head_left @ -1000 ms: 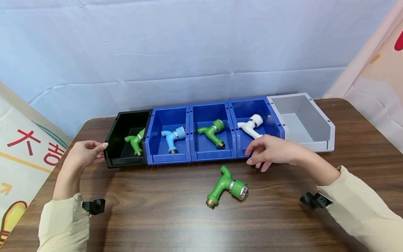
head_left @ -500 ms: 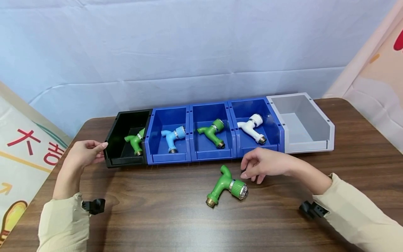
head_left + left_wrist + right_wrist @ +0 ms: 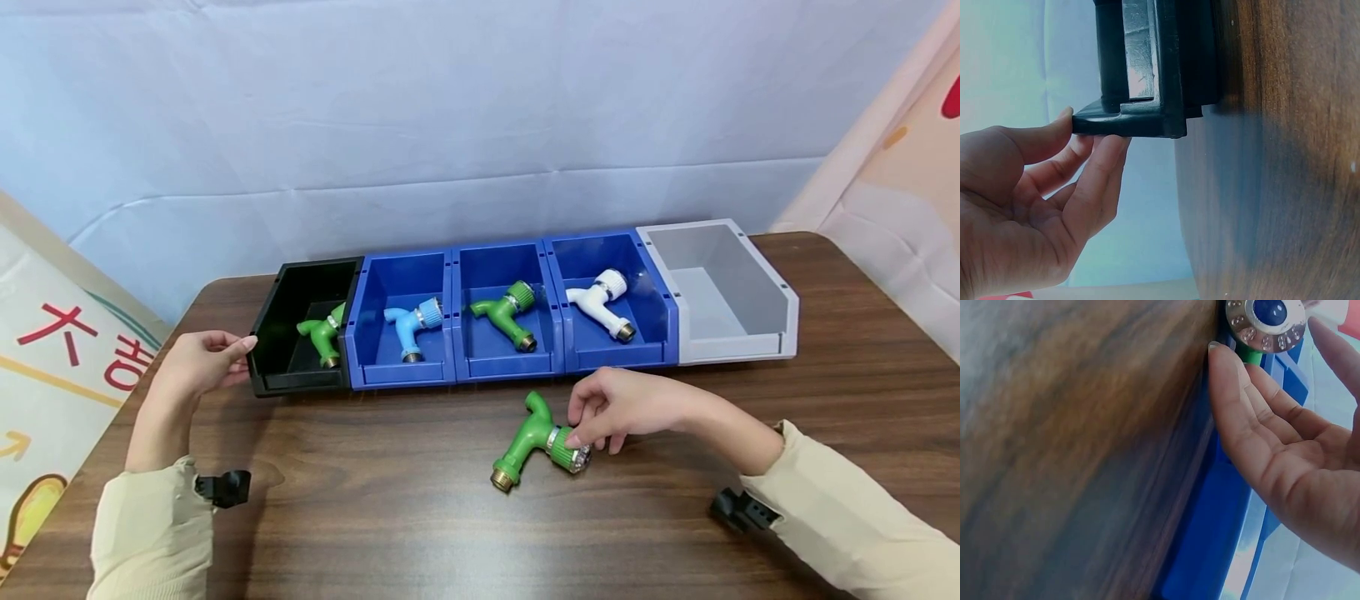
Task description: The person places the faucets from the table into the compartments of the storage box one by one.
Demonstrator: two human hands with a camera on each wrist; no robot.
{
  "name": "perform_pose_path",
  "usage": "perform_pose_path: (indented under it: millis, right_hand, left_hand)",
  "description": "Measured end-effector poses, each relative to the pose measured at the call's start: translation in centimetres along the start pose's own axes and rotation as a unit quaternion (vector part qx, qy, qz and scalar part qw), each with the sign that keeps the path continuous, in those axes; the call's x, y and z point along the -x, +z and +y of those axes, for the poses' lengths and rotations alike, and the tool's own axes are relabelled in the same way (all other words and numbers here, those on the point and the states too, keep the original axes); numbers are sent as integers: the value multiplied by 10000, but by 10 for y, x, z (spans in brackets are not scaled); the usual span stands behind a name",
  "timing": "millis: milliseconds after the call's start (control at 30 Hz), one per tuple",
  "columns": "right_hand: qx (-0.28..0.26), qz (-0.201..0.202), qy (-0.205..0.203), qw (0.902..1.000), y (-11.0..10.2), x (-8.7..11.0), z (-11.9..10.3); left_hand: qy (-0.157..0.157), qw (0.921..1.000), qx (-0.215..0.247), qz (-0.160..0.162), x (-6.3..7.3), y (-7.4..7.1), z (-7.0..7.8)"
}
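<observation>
In the head view, a green tap [image 3: 534, 433] lies on the wooden table, its ribbed knob to the right. My right hand [image 3: 630, 407] is at that knob, thumb over it and fingers behind. The right wrist view has thumb and fingers either side of the jewelled knob end [image 3: 1267, 317], not visibly closed on it. My left hand [image 3: 197, 364] pinches the left wall of the black bin [image 3: 300, 385]; thumb and fingers take its edge in the left wrist view. Inside that bin sits another green tap [image 3: 322, 340], partly hidden by the wall.
Right of the black bin stand blue bins holding a light blue tap [image 3: 411, 327], a green tap [image 3: 510, 317] and a white tap [image 3: 600, 304]. A grey bin [image 3: 738, 348] ends the row. Pale cloth [image 3: 480, 108] hangs behind the table [image 3: 360, 517].
My right hand has moved down and left from the front of the white tap's bin to the loose green tap's knob. The left hand has stayed on the black bin.
</observation>
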State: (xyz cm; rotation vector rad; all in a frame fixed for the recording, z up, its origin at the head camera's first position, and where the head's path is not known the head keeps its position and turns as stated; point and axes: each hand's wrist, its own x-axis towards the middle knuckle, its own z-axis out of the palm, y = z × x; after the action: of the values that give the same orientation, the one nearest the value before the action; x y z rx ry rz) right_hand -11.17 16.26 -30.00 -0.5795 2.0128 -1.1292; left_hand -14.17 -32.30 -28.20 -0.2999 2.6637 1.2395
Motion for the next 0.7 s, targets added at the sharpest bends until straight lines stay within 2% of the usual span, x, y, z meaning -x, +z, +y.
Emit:
perform_pose_path:
  millis: [400,700]
  right_hand:
    - [197,-123,-45,9997,5,1,-3]
    - [367,-124,-57,9992,1,1,-2]
  left_hand:
    - [-30,10000,-41,-21,2,1,3]
    - [8,10000,10,-28,1,0,1]
